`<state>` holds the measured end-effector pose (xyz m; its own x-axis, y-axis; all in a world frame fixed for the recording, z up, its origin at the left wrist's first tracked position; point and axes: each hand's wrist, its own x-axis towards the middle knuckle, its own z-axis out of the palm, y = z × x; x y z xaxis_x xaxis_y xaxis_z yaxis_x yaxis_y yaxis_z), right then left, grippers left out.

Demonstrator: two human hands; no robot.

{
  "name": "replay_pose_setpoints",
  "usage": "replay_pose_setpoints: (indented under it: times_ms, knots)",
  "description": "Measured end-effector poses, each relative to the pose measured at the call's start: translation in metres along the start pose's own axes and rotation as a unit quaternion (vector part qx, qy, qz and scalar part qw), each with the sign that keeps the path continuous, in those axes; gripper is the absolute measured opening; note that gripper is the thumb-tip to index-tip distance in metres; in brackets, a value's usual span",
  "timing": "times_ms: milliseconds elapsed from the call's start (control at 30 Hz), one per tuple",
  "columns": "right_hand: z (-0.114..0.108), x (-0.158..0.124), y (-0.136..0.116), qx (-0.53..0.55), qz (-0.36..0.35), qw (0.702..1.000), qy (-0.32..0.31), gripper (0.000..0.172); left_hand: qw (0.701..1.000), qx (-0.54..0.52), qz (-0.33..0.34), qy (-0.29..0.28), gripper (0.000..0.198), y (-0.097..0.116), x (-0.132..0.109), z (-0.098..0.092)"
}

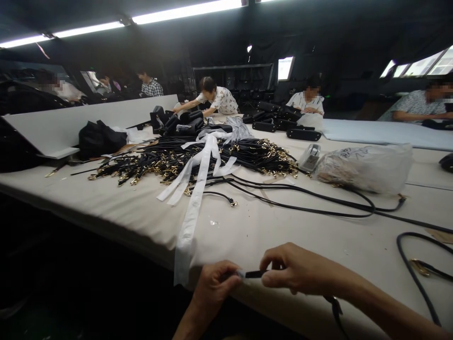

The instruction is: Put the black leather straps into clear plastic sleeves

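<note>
At the table's front edge, my left hand (216,285) is closed, thumb and fingers pinching a whitish wrapped end of a black strap (253,274). My right hand (299,271) grips the same strap just to the right, its fingers curled round it. A length of black strap dangles below my right wrist. Long white strips of thin wrapping material (198,193) trail from the pile to the table edge, left of my hands. Beyond them lies a big heap of black straps (247,153) with gold-coloured clasps. Whatever hardware sits inside the pinched end is hidden.
Loose straps (318,189) loop across the table's right side. A clear plastic bag (368,167) and a small clear box (309,158) stand beyond them. Black bags (276,118) are stacked at the back. Several people work around the far side, one person (219,100) leaning over the table.
</note>
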<state>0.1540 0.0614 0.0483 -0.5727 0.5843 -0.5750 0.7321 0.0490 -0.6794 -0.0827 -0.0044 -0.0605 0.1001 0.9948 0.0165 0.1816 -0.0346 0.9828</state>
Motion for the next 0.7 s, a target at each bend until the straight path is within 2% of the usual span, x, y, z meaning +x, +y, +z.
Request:
replay_pose_setpoints:
  times_ms: [67, 133, 167, 267, 333, 433, 500, 567, 633, 700]
  knots:
    - [-0.011, -0.003, 0.021, 0.068, 0.052, 0.994, -0.062, 0.04, 0.995, 0.059, 0.065, 0.048, 0.012, -0.009, -0.003, -0.011]
    - [-0.016, -0.007, 0.038, 0.104, 0.062, 0.991, -0.055, 0.043, 0.991, 0.082, 0.084, 0.065, 0.015, -0.015, -0.005, -0.019]
    - [-0.017, -0.011, 0.042, 0.106, 0.048, 0.993, -0.033, 0.044, 0.993, 0.079, 0.07, 0.056, 0.018, -0.016, -0.006, -0.019]
    - [-0.015, -0.026, 0.035, 0.041, -0.004, 0.998, 0.039, 0.04, 0.998, -0.002, -0.055, -0.016, 0.021, -0.013, -0.008, -0.012]
    - [-0.014, -0.038, 0.02, -0.075, -0.046, 0.992, 0.096, 0.035, 0.98, -0.094, -0.158, -0.078, 0.022, -0.009, -0.007, -0.002]
    - [-0.011, -0.05, 0.003, -0.275, -0.111, 0.94, 0.168, 0.03, 0.94, -0.191, -0.241, -0.147, 0.023, -0.004, -0.003, 0.009]
    - [-0.006, -0.051, -0.001, -0.351, -0.12, 0.911, 0.18, 0.031, 0.932, -0.212, -0.249, -0.157, 0.022, 0.0, 0.0, 0.015]
    - [0.001, -0.047, -0.001, -0.381, -0.102, 0.902, 0.177, 0.03, 0.937, -0.212, -0.236, -0.149, 0.021, 0.006, 0.002, 0.019]
    - [0.01, -0.039, -0.001, -0.374, -0.082, 0.908, 0.17, 0.03, 0.946, -0.199, -0.214, -0.142, 0.022, 0.014, 0.004, 0.025]
    - [0.017, -0.031, -0.002, -0.33, -0.063, 0.928, 0.159, 0.028, 0.956, -0.176, -0.186, -0.146, 0.021, 0.022, 0.004, 0.032]
